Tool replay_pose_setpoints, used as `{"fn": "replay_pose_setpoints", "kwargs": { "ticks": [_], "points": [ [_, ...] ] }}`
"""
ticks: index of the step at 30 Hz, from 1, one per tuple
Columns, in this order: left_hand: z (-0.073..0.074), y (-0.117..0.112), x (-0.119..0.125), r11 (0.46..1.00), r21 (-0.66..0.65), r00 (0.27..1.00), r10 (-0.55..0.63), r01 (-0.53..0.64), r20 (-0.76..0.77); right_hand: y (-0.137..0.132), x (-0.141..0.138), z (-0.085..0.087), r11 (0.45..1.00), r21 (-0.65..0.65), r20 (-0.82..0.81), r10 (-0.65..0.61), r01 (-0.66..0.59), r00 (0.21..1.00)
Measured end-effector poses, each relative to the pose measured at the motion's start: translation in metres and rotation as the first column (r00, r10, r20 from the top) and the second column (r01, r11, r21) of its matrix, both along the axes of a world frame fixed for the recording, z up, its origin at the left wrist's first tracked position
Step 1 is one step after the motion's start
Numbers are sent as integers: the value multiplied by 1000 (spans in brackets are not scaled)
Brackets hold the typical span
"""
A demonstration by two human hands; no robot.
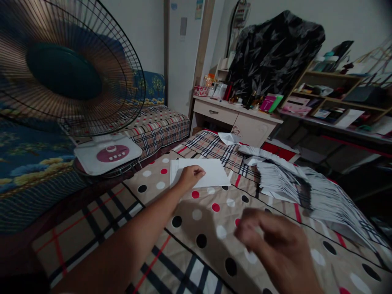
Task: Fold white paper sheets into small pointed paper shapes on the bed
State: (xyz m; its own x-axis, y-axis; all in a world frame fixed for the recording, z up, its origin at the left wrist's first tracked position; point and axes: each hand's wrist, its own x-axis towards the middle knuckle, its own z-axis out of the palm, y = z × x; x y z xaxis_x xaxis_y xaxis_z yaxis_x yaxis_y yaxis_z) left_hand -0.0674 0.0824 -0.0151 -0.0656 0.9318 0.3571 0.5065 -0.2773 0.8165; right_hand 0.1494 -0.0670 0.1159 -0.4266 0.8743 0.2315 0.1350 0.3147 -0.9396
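A small stack of white paper sheets (211,169) lies on the polka-dot and plaid bedspread (183,253). My left hand (192,175) rests over the stack's near left part with its fingers curled in. What those fingers hold, if anything, is hidden. Nearer to me, my right hand (275,245) is raised above the bedspread, somewhat blurred, its thumb and fingertips drawn together. I cannot make out anything between them. To the right lie long rows of folded white papers (278,181), fanned out in overlapping layers.
An electric fan (64,71) with a white base (107,153) fills the left side. Behind the bed stands a dresser (226,116) crowded with bottles and boxes. A loose folded paper (229,138) lies near the far edge. Shelves (330,90) stand at the right.
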Motion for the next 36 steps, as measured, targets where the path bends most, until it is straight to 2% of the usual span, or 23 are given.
{"fn": "replay_pose_setpoints", "kwargs": {
  "ticks": [1,2,4,6,7,8,9,12,15,18,21,24,26,29,32,36],
  "points": [
    [-1,1,0,1000,-5,999,4,-4,33,24,-1,-13,989,78,147,-138,127,980],
    [-1,2,-1,1000,-8,998,6,-6,62,47,-1,-28,967,169,280,-233,191,931],
    [-2,3,-1,1000,-10,994,5,-4,112,88,3,-57,905,352,500,-399,241,769],
    [-3,3,-1,1000,-8,989,-1,2,149,116,8,-79,840,522,653,-506,150,563],
    [-4,3,-1,1000,-8,987,-4,6,162,126,10,-86,804,590,680,-544,73,491],
    [-4,3,-1,1000,-8,985,-8,9,172,133,11,-90,764,645,692,-572,-21,440],
    [-4,3,-1,1000,-9,984,-11,13,177,138,12,-92,754,653,702,-572,-65,424],
    [-2,1,0,1000,-14,983,-21,24,184,147,14,-89,738,636,750,-522,-225,407],
    [0,0,1,1000,-13,982,-26,29,187,153,15,-83,661,622,782,-493,-420,381],
    [1,1,1,1000,6,980,-10,9,197,154,16,-82,590,642,766,-520,-489,378],
    [2,1,-1,998,47,978,34,-44,206,150,19,-82,578,681,732,-562,-449,386],
    [4,0,-2,993,92,979,60,-79,194,141,28,-84,598,722,692,-614,-348,380],
    [5,-2,-1,990,118,984,52,-73,172,131,34,-87,627,733,677,-633,-265,376],
    [5,-5,3,988,149,992,20,-39,125,109,43,-92,706,693,697,-604,-148,386],
    [4,-7,6,986,167,997,-9,-3,75,85,47,-100,753,657,688,-577,-39,440],
    [6,-10,6,983,184,999,-13,4,44,63,53,-109,733,676,591,-599,74,540]
  ]
}}
